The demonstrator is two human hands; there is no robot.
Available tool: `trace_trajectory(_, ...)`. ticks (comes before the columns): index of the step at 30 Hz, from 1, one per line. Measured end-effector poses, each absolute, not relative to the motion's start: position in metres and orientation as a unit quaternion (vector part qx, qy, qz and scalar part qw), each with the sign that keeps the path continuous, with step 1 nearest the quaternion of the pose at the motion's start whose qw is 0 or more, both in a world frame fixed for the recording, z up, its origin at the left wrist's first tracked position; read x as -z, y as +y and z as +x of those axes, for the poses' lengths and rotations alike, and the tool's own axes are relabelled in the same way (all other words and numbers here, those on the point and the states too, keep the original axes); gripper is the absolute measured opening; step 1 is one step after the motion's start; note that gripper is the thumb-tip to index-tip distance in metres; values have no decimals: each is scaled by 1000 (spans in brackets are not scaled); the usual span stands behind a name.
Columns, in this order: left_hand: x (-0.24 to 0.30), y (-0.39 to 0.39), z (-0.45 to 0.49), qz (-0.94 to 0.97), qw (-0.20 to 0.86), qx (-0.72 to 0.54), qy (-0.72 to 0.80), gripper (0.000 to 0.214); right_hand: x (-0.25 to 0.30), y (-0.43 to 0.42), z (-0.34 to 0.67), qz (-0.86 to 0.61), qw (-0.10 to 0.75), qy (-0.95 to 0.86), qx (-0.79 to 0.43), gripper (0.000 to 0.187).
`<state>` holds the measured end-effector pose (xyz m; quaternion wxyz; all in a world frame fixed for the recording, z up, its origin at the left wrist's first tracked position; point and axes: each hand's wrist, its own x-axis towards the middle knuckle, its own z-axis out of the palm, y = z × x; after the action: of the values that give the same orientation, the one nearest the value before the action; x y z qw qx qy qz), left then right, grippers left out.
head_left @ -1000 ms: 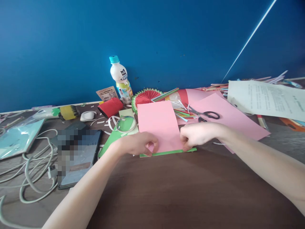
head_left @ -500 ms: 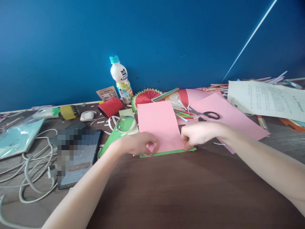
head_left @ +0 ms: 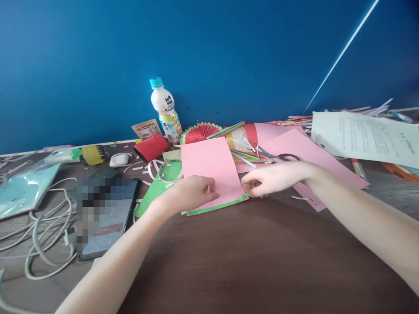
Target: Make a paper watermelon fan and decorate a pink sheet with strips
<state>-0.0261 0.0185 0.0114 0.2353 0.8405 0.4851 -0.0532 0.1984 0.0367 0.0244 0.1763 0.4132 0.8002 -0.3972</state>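
Right, from my remote seat I see both hands on a pink sheet (head_left: pixel 209 161) that lies near the middle of the dark table (head_left: pixel 248 266), slightly skewed, with its near right corner pulled further away than its near left one. A green sheet (head_left: pixel 216 206) lies under it and shows as a thin strip along the near edge. The left hand (head_left: pixel 193 192) sits on the near left part of the pink sheet, knuckles up, fingers curled together and pressed down on the paper. I cannot tell whether the thumb goes under the edge. The right hand (head_left: pixel 266 181) comes in from the right, and its thumb and fingertips close together on the sheet's right edge close to the near corner.

Just behind the right hand a pair of scissors (head_left: pixel 282 156) lies on a larger pink sheet (head_left: pixel 310 150), partly hidden by the wrist. Further right is a white printed page (head_left: pixel 363 135). At the far edge, against the blue wall, stand a drink bottle (head_left: pixel 165 111) and a red pleated fan (head_left: pixel 200 131). A clear tape ring (head_left: pixel 170 170) lies just left of the pink sheet. On the left, a phone (head_left: pixel 104 213) lies beside a tangle of white cables (head_left: pixel 42 244).
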Motion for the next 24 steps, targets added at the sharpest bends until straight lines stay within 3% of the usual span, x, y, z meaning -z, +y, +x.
trace_trajectory(4,-6,6,-9,879,156,-24,450,28,-26,38,198,405,166,797,417,14)
trace_trajectory(14,20,-3,5,931,32,9,363,24,-23,39,199,400,139,790,443,20)
trace_trajectory(24,25,-2,7,937,-10,5,349,18,-21,39,194,435,171,778,420,15)
